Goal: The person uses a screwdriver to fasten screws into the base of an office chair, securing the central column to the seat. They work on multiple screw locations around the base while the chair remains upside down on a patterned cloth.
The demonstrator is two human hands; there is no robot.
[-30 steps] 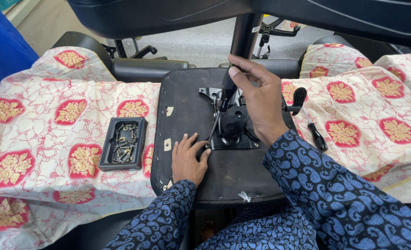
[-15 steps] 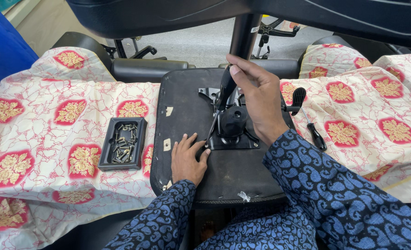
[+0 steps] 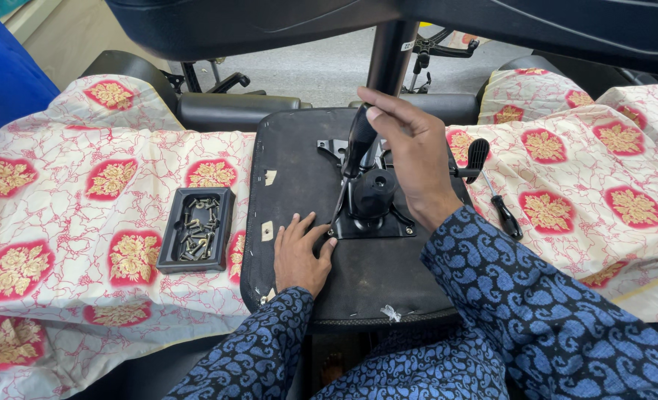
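An upturned black chair seat (image 3: 299, 170) lies on the cloth-covered table, with a black metal mechanism plate (image 3: 373, 200) on its underside. My right hand (image 3: 414, 159) grips the black handle of a screwdriver (image 3: 359, 141) whose shaft slants down to the plate's near-left corner. My left hand (image 3: 299, 255) rests flat on the seat, its fingertips beside the screwdriver's tip. Whether a screw sits under the tip is too small to tell.
A black tray (image 3: 195, 228) holding several screws sits left of the seat. A second screwdriver (image 3: 503, 211) and a black lever knob (image 3: 479, 154) lie at the right. Black chair parts (image 3: 225, 110) and a chair base (image 3: 388, 44) stand behind the red-and-white cloth (image 3: 70, 200).
My right hand has turned slightly on the screwdriver handle and sits a little higher. My left hand has stayed beside the tip.
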